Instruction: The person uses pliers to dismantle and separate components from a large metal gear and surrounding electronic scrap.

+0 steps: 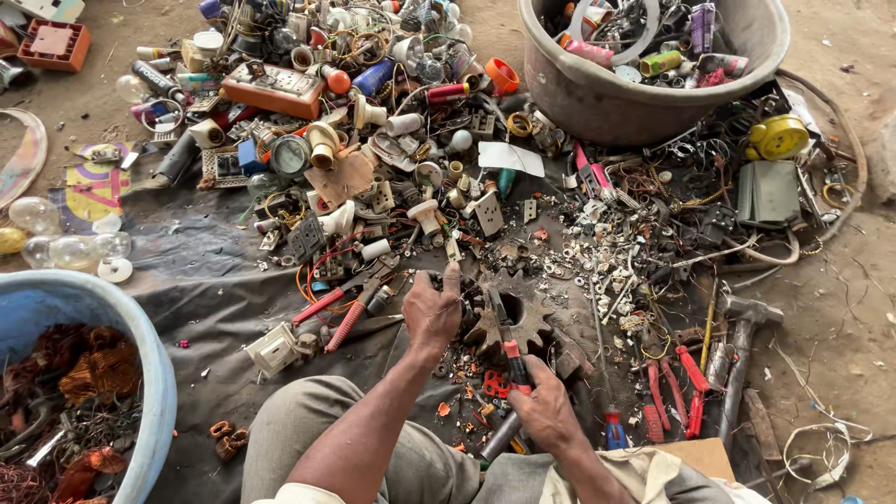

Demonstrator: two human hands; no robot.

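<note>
My left hand (431,313) grips a small dark part with thin wires, pressed against a rusty toothed gear (525,317) lying on the dark cloth (215,280). My right hand (539,403) is closed around a red-handled tool (511,359) whose tip points up at the part beside the gear. A grey handle (499,437) sticks out below that hand; I cannot tell whether it belongs to the same tool. Small red and orange scraps (467,397) lie between my hands.
A blue tub (154,373) of copper coils stands at the left. A grey basin (597,93) of scrap stands at the top right. Red-handled pliers (341,308), a hammer (742,350), red cutters (672,392), switches, bulbs (56,245) and wire cover the cloth.
</note>
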